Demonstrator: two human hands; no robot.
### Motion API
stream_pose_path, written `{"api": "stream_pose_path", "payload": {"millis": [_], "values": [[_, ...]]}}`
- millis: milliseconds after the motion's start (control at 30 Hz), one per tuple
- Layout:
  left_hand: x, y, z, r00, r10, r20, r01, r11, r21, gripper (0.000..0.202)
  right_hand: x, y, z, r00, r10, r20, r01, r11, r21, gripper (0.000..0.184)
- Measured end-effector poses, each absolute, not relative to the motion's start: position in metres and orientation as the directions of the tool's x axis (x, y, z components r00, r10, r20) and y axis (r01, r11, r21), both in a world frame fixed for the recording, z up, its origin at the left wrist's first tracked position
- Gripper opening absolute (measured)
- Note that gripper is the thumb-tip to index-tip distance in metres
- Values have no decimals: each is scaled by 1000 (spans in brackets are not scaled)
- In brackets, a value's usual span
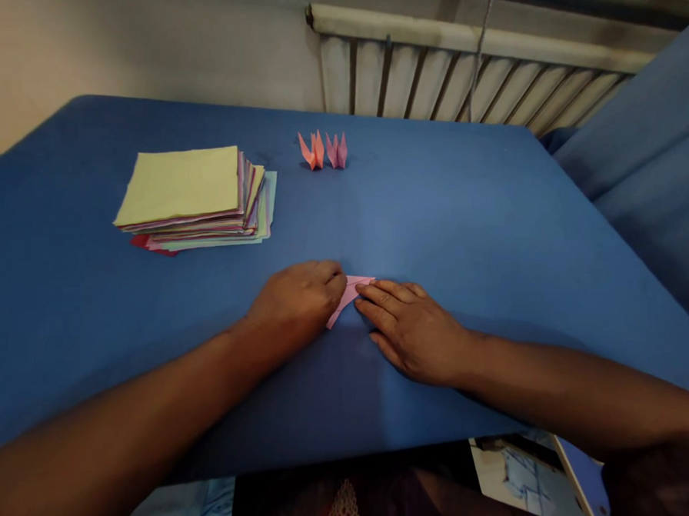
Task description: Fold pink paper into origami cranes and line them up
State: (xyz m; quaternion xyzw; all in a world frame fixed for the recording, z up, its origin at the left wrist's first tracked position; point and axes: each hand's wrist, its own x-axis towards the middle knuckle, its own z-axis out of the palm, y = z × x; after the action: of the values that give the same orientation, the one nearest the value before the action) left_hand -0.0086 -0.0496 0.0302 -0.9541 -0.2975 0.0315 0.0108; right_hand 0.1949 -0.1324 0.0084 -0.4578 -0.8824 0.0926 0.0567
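Note:
A small folded piece of pink paper (pixel 350 292) lies on the blue table (pixel 497 220) near its front middle. My left hand (pixel 297 300) has its fingers curled, pressing down on the paper's left side. My right hand (pixel 413 328) lies flat with fingers stretched out, the fingertips resting on the paper's right end. Most of the paper is hidden under both hands.
A stack of coloured paper sheets (pixel 194 198) with a yellow one on top sits at the left. Two folded paper figures, one orange (pixel 312 150) and one pink (pixel 337 150), stand at the back. A radiator (pixel 458 79) runs behind the table.

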Motion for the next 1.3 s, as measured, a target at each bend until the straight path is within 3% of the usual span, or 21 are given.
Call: {"api": "stream_pose_path", "payload": {"millis": [367, 1000, 1300], "values": [[-7, -54, 25, 847, 522, 99, 530, -845, -74, 23, 192, -135, 9, -544, 839, 22, 817, 536, -211, 46], [-8, -48, 26, 872, 488, 30, 488, -865, -113, 17, 193, -137, 12, -510, 860, 24, 846, 507, -163, 46], [-8, -53, 34, 851, 516, -98, 512, -857, -66, 21, 194, -136, 9, -437, 889, 140, 871, 457, -181, 38]]}}
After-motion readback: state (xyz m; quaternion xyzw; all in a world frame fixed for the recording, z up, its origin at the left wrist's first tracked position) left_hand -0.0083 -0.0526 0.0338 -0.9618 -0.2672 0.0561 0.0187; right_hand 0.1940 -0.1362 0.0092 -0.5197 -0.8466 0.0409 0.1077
